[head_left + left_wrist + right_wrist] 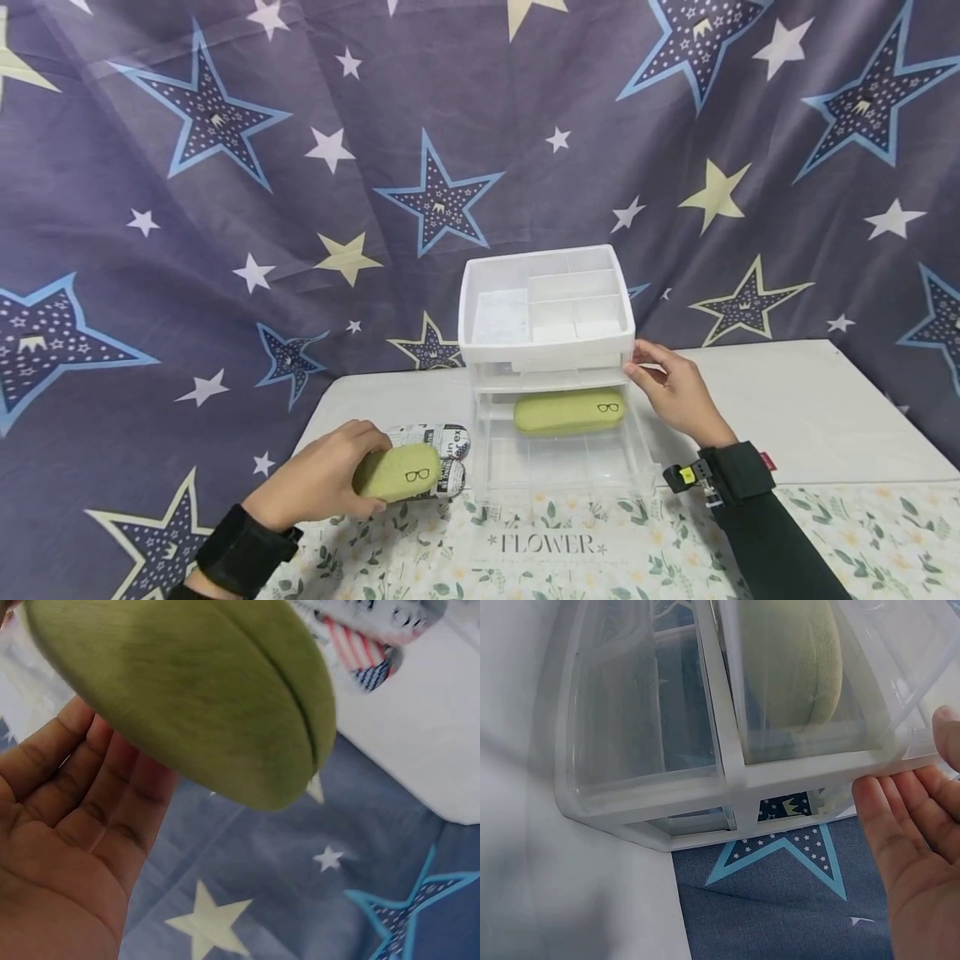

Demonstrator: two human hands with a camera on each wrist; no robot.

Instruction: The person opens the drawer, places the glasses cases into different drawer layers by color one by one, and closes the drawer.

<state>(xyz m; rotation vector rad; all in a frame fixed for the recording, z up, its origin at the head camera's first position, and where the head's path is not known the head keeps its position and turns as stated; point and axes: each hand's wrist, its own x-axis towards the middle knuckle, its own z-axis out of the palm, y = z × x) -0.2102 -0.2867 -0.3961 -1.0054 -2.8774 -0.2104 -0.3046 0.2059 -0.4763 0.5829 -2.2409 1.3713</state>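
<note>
My left hand [326,475] grips a green glasses case [401,472] with a small spectacles print, held left of the drawer organizer [547,354]. In the left wrist view the case [195,690] fills the top, with the fingers [127,795] along its side. A second green glasses case [568,412] lies toward the back of the pulled-out clear lower drawer [558,467]. At the organizer's upper right corner my right hand [678,392] holds the edge between thumb and fingers; in the right wrist view its fingertips [870,795] meet the white frame.
Newspaper-print cases [453,442] lie left of the drawer, partly behind the held case. The organizer's top tray [502,317] has divided compartments. A floral cloth [862,533] covers the white table's front [787,417]; a star-patterned curtain [525,183] hangs behind.
</note>
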